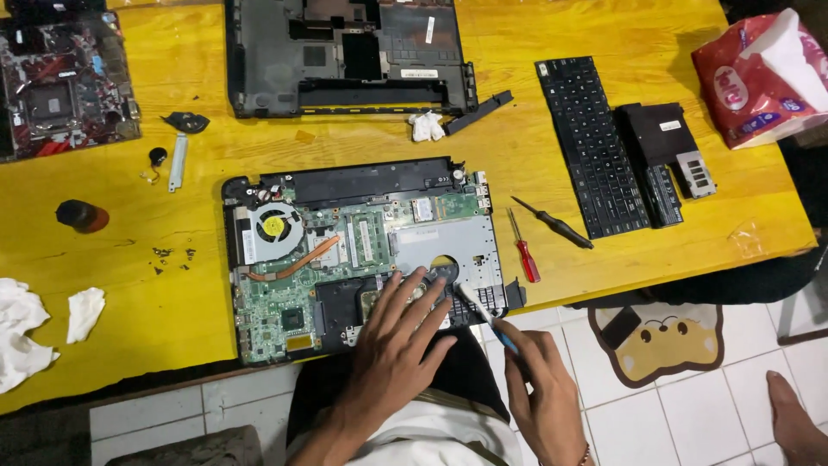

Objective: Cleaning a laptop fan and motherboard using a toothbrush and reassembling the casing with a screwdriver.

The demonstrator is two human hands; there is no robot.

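Pressing my left hand (392, 345) flat, fingers spread and gripping nothing, I steady the opened laptop base (362, 250) at the yellow table's (604, 26) near edge. My right hand (543, 393) pinches a slim blue-handled screwdriver (485, 318). Green board, copper pipe and thin plastic look fragile; I'd hold the rigid frame edges.

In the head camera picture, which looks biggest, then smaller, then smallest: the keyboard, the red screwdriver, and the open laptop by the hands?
1. Open laptop
2. Keyboard
3. Red screwdriver
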